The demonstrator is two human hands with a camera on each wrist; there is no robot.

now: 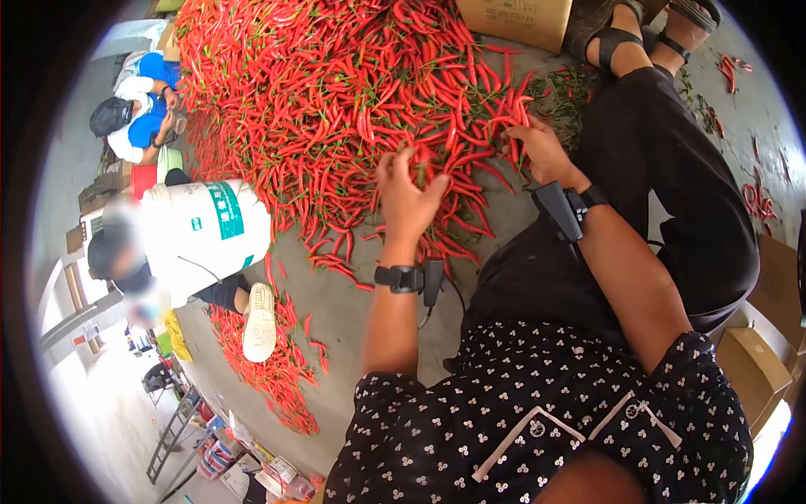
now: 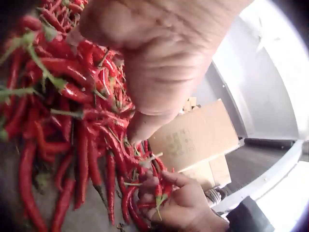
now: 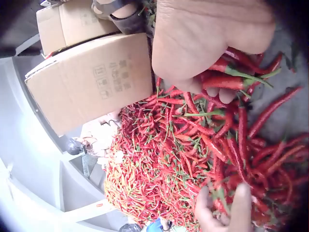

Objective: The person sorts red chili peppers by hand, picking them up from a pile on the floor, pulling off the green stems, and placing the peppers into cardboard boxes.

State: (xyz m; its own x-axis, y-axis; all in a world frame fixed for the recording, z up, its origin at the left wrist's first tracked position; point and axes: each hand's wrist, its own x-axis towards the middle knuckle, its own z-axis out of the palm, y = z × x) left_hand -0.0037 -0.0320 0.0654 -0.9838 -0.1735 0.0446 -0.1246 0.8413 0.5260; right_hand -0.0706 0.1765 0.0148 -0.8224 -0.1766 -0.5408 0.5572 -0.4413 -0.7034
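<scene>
A large heap of red chili peppers (image 1: 336,101) with green stems spreads over the floor in front of the person. At the near edge of the heap, the left hand (image 1: 409,202) has its thumb and fingers bent around a few chili peppers, slightly blurred in the head view. Farther right, the right hand (image 1: 546,153) curls its fingers round several chili peppers (image 3: 224,82), their green stems poking out beside the palm. In the left wrist view, the right hand (image 2: 181,205) appears below the left palm (image 2: 164,63). More loose peppers (image 3: 241,140) lie between the two hands.
A cardboard box (image 1: 520,21) stands behind the heap. Plucked green stems (image 1: 567,101) lie by the person's right leg. At left, a person's white bucket-like container (image 1: 210,235) and a shoe (image 1: 259,323) border a smaller pepper pile (image 1: 260,370). Another person (image 1: 138,118) crouches beyond.
</scene>
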